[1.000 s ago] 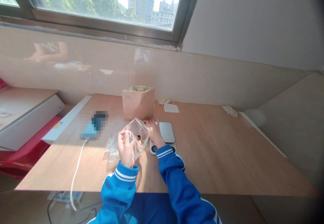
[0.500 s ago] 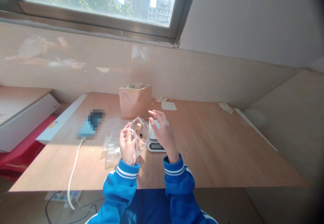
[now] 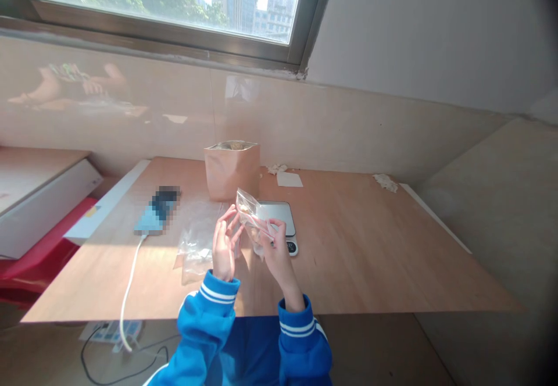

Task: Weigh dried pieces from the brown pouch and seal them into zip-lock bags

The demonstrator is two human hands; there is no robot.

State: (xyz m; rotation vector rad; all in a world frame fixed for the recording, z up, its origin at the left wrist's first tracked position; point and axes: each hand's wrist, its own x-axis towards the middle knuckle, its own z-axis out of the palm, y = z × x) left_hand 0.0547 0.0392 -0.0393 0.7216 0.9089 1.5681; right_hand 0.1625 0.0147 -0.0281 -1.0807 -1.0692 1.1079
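A small clear zip bag (image 3: 249, 207) with some brownish pieces inside hangs tilted above the table, in front of the kitchen scale (image 3: 279, 214). My right hand (image 3: 276, 249) pinches the bag at its right side. Close by the bag's left edge is my left hand (image 3: 224, 249), its fingers stretched and apart; whether a fingertip touches the plastic I cannot tell. The scale has a silver plate and a small display, partly hidden by my right hand. A stack of flat clear bags (image 3: 196, 252) lies left of my left hand.
An open kraft pouch (image 3: 232, 174) stands behind the bag. On the left lies a blurred blue phone (image 3: 157, 211) with a white cable (image 3: 129, 281). A white paper (image 3: 289, 179) and crumpled tissue (image 3: 386, 183) lie toward the wall.
My right hand has come down and left and now grips the zip bag, which has swung round. My left hand's fingers have come off it and spread.
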